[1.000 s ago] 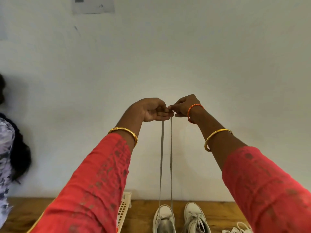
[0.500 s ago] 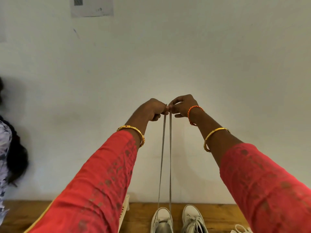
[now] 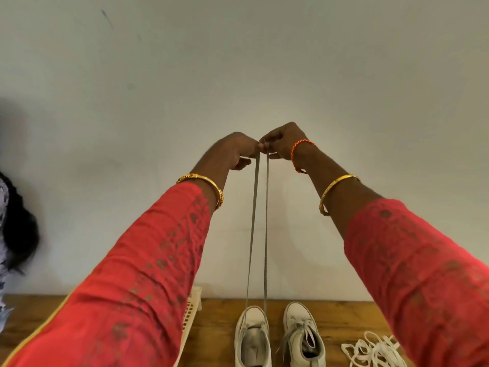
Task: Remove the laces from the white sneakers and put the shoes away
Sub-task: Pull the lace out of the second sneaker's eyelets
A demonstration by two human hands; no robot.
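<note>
Two white sneakers stand side by side on the wooden table (image 3: pixel 217 327) by the wall. The left sneaker (image 3: pixel 252 337) has its lace (image 3: pixel 254 234) pulled straight up in two taut strands. My left hand (image 3: pixel 234 152) and my right hand (image 3: pixel 283 143) are raised high against the wall, touching each other, each pinching one end of that lace. The right sneaker (image 3: pixel 304 337) still has its lace threaded and loosely tied.
A loose pile of white laces (image 3: pixel 373 349) lies on the table right of the shoes. A cream plastic basket (image 3: pixel 191 311) shows behind my left sleeve. Another person's dark hair and patterned clothing (image 3: pixel 13 229) are at the left edge.
Both hands stay together holding the lace ends up; the view has tipped down a little, so more of the shoes and the lace pile shows.
</note>
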